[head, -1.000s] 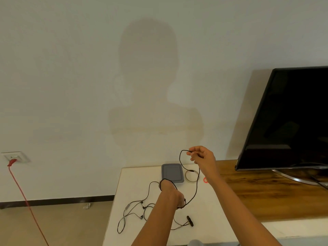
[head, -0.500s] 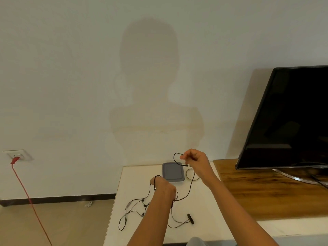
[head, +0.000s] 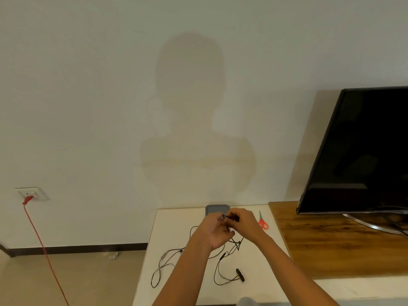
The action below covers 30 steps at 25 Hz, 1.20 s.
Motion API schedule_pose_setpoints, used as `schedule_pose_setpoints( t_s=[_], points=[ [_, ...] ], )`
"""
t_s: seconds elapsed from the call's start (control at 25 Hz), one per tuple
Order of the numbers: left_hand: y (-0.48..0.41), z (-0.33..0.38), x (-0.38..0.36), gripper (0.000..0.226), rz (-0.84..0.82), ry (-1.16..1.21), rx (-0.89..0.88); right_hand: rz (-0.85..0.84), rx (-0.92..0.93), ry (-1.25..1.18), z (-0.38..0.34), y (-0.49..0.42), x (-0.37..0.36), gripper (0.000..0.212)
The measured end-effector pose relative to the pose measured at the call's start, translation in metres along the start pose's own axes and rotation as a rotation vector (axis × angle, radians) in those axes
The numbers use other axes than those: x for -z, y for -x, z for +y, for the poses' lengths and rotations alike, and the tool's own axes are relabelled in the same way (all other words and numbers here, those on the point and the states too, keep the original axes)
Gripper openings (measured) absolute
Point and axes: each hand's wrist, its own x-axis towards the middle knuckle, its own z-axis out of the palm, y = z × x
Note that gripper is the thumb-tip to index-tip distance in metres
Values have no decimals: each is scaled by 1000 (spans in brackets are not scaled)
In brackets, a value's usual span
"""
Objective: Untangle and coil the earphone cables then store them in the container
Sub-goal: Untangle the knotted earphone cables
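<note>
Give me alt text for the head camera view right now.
A person's left hand and right hand meet above a white table, winding a black earphone cable whose loose end trails on the tabletop. A grey container sits just behind the hands, red scissors to their right, and a dark TV on a wooden stand.

Head view faces wall (table low, near).
</note>
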Motion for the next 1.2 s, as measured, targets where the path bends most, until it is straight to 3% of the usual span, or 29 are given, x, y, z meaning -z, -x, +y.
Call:
schedule_pose_setpoints(
  t_s=[0.12, 0.24, 0.36, 0.52, 0.68, 0.76, 0.8, 0.96, 1.0, 1.08, 1.2],
  points=[
    [11, 10, 0, 19, 150, -466, -130, 61, -98, 54, 9, -3, 4, 7],
    [24, 24, 2, 15, 270, -808, -572, 107, 37, 46, -1, 0, 16, 17],
    [34, 42, 4, 30, 105, -1130, -892, 104, 226, -147, -37, 6, 36, 12],
    [52, 62, -9, 37, -66, -1422, -895, 11, 316, -233, -88, 12, 61, 6],
    [64, 76, -13, 40, -24, -1312, -818, 52, 294, -331, -112, 10, 62, 6],
    [74, 87, -8, 42, 109, -1367, -851, 99, 240, -401, -111, 8, 59, 9],
    [79, 94, -3, 41, 164, -1275, -866, 104, 209, -428, -106, 7, 59, 9],
    [106, 143, 36, 31, 86, -169, -766, 31, 139, -370, -66, 6, 59, 11],
    [112, 153, 48, 32, 78, -27, -787, 37, 124, -315, -56, 8, 57, 13],
    [119, 160, 64, 29, 114, 19, -858, 58, 93, -219, -44, 11, 49, 18],
    [113, 142, 57, 23, 120, -211, -868, 27, 103, -181, -57, 9, 35, 20]
  ],
)
